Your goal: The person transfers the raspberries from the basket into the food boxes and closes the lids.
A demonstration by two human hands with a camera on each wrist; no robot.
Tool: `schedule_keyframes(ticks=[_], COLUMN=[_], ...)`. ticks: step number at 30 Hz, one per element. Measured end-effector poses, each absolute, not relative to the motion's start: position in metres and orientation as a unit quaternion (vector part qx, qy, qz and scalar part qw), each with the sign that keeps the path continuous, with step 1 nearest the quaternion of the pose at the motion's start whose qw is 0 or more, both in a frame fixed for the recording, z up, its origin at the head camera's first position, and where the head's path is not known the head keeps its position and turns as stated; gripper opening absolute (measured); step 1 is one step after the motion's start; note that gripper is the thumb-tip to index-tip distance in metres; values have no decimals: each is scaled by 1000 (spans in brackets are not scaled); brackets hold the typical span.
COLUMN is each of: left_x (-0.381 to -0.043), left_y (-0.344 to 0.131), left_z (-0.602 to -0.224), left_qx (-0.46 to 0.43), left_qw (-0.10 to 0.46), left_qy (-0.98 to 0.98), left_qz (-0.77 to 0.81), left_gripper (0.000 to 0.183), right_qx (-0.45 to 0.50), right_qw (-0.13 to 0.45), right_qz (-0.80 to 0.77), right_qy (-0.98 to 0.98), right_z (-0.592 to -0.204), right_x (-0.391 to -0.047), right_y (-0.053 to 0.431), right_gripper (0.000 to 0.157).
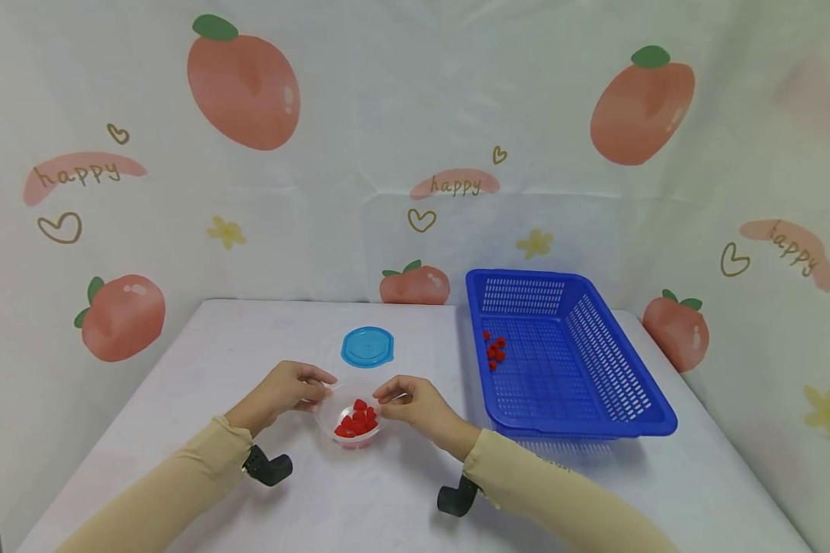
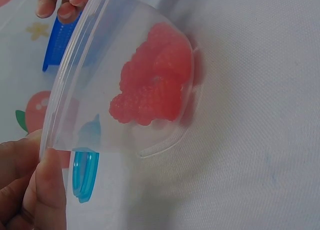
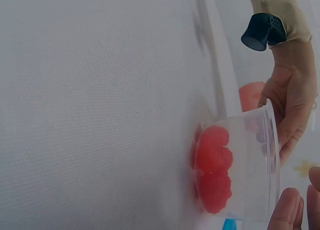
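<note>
A clear plastic bowl (image 1: 323, 421) stands on the white table, holding several red raspberries (image 1: 360, 422) at its bottom. My left hand (image 1: 287, 393) pinches the bowl's rim on its left side; the left wrist view shows the thumb outside the wall, just under the rim. At the opposite side, my right hand (image 1: 418, 405) is held beside the rim with nothing seen in its fingers. Its fingertips (image 3: 286, 205) are right at the rim in the right wrist view, with the thumb apart from them. Behind the bowl lies a round blue lid (image 1: 367, 347).
To the right stands a large blue plastic basket (image 1: 581, 430) with slotted walls. Several small red pieces (image 1: 496, 352) lie along its left side. A white cloth backdrop (image 1: 346, 230) printed with fruit rises behind the table. Black wrist cameras (image 1: 268, 466) hang below both sleeves.
</note>
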State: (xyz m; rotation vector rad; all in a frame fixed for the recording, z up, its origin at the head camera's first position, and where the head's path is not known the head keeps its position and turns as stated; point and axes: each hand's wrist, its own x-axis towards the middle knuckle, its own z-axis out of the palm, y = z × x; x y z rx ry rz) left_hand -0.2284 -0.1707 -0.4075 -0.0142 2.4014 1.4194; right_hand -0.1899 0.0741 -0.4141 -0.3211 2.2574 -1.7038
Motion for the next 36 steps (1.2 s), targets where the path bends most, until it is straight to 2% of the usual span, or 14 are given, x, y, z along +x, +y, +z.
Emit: schedule_keyframes(ticks=[16, 26, 30, 36], left_x=[-228, -227, -228, -229], left_y=[-170, -169, -170, -170], left_z=[-405, -404, -404, -406], left_qx=[-9, -15, -12, -15], left_qw=[175, 180, 182, 178], left_qy=[849, 847, 845, 846], left_qz=[498, 499, 503, 502], left_gripper=[28, 27, 26, 26], right_qx=[-111, -135, -135, -125], right_qw=[148, 135, 110, 32], right_qz=[-603, -626, -639, -666], right_qy=[776, 756, 749, 735], right_z=[-405, -366, -345, -318], right_x=[-187, -180, -183, -201], right_y=[81, 115, 137, 175], right_gripper=[28, 26, 26, 24])
